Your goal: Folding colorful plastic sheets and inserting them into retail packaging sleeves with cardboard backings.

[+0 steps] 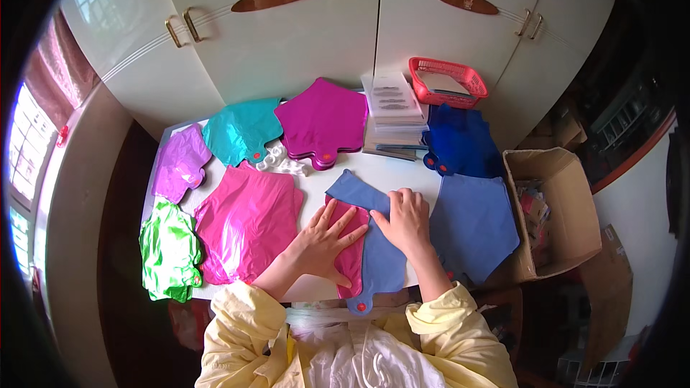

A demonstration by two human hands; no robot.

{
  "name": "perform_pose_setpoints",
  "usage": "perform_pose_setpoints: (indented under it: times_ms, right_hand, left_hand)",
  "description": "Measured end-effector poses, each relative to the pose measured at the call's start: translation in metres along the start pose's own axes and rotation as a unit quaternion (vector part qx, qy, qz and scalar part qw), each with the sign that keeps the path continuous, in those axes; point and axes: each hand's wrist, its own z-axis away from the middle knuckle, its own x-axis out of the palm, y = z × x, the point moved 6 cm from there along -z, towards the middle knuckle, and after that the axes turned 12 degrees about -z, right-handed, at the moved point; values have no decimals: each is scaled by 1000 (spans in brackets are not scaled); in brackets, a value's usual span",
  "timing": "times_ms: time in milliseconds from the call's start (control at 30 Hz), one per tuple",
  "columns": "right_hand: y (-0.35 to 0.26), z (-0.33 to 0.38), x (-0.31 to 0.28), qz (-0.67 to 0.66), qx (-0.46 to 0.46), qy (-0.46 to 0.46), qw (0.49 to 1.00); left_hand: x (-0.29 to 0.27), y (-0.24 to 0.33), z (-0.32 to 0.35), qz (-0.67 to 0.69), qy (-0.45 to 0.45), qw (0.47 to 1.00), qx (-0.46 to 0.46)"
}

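Note:
On the white table in front of me, a folded dusty-blue foil balloon [384,262] lies flat with a folded pink foil balloon [350,259] against it. My left hand [321,244] rests on the pink one, fingers spread wide and palm down. At the upper part of the blue balloon is my right hand [404,221], its fingers curled together and its thumb stretched over the foil. A round tab with a red dot sticks out at the blue balloon's near end. Just left of my left hand lies a stack of pink foil balloons [248,219].
Around the table lie green [170,251], purple [180,162], teal [244,129], magenta [323,116], dark blue [463,140] and dusty-blue [474,223] balloon stacks. Farther back are a paper stack [394,100] and red basket [466,72]. An open cardboard box [568,237] stands right; cabinets [287,36] stand behind.

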Motion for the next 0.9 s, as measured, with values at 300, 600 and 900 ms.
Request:
perform_pose_setpoints:
  times_ms: [300,600,900]
  right_hand:
    - [17,-7,-9,-22,102,-74,992]
    - [29,14,-14,-278,197,-80,937]
    - [15,22,-16,-319,129,40,938]
  left_hand:
    - [-3,3,1,6,-15,1000,0]
    - [0,2,3,23,-29,999,-16]
    - [1,2,0,14,-32,999,-42]
